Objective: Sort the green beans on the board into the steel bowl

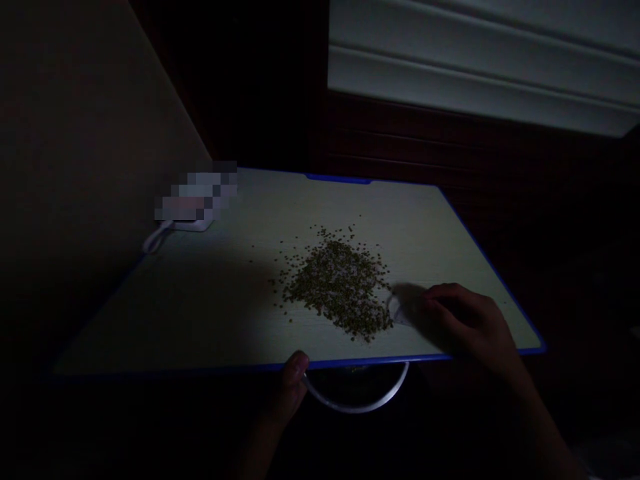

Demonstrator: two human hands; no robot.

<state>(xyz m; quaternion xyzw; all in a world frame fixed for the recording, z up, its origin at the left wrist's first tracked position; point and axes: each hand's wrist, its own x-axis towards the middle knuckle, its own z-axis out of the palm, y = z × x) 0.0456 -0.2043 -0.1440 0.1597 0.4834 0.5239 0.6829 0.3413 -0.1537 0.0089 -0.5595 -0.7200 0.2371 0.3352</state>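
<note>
A loose pile of small greenish seeds or beans (pixel 337 283) lies on a pale folding-style board (pixel 190 313) with a blue edge. My right hand (pixel 467 320) is closed, thumb and finger pinched, just right of the pile. A small pale spoon-like thing (pixel 395 307) reaches from its fingers to the pile's right side; its handle is lost in shadow. At the front edge, my left hand (pixel 290 387) grips a bowl with a shiny rim (pixel 357 408), its thumb against the board's edge. The other left fingers and the bowl's inside are hidden in the dark.
A white object with a strap (pixel 195 223), partly blurred out, sits at the board's far left corner. A plain wall (pixel 100 133) borders the left side. Beyond the board are dark red-brown woodwork (pixel 400 133) and pale horizontal panels (pixel 450 67). The scene is dim.
</note>
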